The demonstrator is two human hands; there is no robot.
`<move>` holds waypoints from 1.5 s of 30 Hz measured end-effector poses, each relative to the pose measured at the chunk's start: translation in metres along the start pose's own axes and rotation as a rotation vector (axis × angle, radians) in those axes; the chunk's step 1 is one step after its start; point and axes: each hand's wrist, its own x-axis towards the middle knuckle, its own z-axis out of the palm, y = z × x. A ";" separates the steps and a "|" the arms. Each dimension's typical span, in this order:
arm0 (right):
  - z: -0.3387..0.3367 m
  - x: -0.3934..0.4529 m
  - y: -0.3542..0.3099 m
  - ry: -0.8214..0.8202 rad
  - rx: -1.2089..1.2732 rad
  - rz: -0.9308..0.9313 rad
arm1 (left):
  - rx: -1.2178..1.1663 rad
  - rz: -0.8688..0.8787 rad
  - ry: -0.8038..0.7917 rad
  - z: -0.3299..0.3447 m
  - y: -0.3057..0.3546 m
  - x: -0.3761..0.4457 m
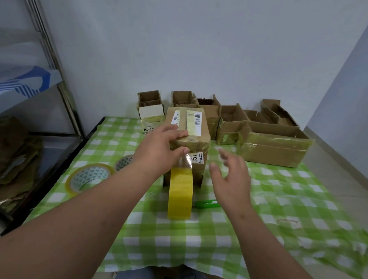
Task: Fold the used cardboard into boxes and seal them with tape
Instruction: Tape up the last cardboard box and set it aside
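Box [187, 131] under left hand [159, 148] — taped.

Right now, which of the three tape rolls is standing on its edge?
The yellow roll in the middle, hanging by its tape strip from the closed box. The other two rolls, with patterned cores, lie flat at the left.
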 end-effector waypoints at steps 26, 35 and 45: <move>0.011 0.038 -0.023 -0.111 -0.176 -0.270 | 0.067 0.106 -0.019 -0.002 -0.009 -0.002; -0.001 0.017 -0.006 -0.164 -0.001 -0.250 | -0.011 0.021 -0.122 -0.013 -0.009 -0.011; -0.023 -0.014 0.036 -0.588 -0.547 0.051 | -0.310 -0.299 0.192 0.006 0.002 -0.054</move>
